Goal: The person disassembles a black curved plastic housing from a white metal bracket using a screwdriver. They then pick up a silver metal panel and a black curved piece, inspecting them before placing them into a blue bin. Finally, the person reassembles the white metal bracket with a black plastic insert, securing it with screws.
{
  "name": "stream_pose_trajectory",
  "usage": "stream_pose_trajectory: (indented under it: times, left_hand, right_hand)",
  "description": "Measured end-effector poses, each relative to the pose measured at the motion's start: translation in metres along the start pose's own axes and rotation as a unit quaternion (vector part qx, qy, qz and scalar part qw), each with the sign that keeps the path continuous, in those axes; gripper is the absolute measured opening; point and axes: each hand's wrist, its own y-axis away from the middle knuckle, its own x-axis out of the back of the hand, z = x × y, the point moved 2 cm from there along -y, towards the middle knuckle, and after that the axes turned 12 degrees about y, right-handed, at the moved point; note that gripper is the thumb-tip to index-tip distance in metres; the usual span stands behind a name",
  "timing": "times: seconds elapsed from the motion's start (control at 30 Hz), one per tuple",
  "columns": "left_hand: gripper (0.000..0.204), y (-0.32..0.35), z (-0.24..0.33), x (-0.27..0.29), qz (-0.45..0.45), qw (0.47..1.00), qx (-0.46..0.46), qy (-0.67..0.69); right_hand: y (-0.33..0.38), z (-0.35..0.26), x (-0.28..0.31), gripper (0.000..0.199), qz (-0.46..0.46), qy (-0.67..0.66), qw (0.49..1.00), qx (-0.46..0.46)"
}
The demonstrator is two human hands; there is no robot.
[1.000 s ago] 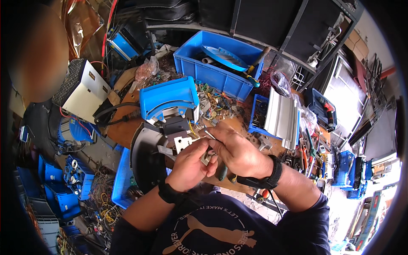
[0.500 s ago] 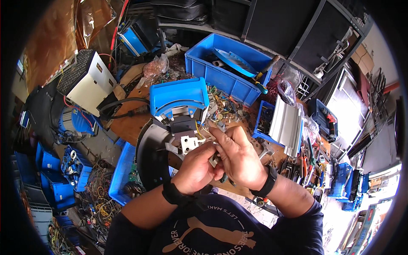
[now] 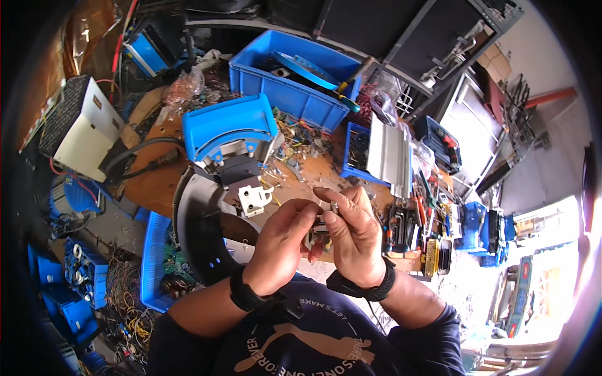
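Note:
My left hand (image 3: 281, 241) and my right hand (image 3: 359, 241) meet over the near edge of the workbench. Between the thumb and index finger of my right hand is a small shiny metal piece (image 3: 334, 206). The fingers of my left hand are closed around something mostly hidden, with a bit of pale metal showing below the fingertips. Just beyond my left hand is a white plastic block (image 3: 253, 200) with two dark holes and a loop, beside a yellow wire. Behind it stands a blue housing (image 3: 229, 125) with a curved front, and a black curved panel (image 3: 199, 216) lies to its left.
A large blue bin (image 3: 291, 100) with a blue curved part in it stands at the back. Grey metal profiles (image 3: 390, 153) lie on a smaller bin at right, near several hand tools (image 3: 407, 225). A blue crate with circuit boards (image 3: 155, 263) is at left, with tangled cables (image 3: 132, 294) beside it.
The view has shifted, so the bench appears further left. My hands have drawn slightly apart, and the small metal piece now shows between my right fingertips.

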Motion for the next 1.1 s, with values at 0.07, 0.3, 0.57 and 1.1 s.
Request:
stream_pose_trajectory:
  times: [0.07, 0.3, 0.57, 1.1]
  left_hand:
    - [0.024, 0.003, -0.003, -0.002, 0.007, 1.000, 0.009, 0.000]
    - [0.023, 0.007, -0.017, -0.012, 0.005, 0.998, 0.031, 0.049]
    - [0.019, 0.009, -0.033, -0.048, -0.028, 0.994, -0.066, -0.089]
    - [0.018, 0.003, -0.096, -0.109, -0.017, 0.967, -0.121, -0.222]
  right_hand:
    - [0.006, 0.000, 0.002, 0.027, 0.023, 0.084, 0.995, 0.055]
    - [0.022, -0.003, 0.015, 0.032, 0.091, 0.196, 0.969, 0.123]
    - [0.045, -0.007, 0.047, 0.031, 0.157, 0.069, 0.982, 0.078]
    - [0.086, 0.025, 0.141, 0.026, 0.110, 0.122, 0.980, 0.109]
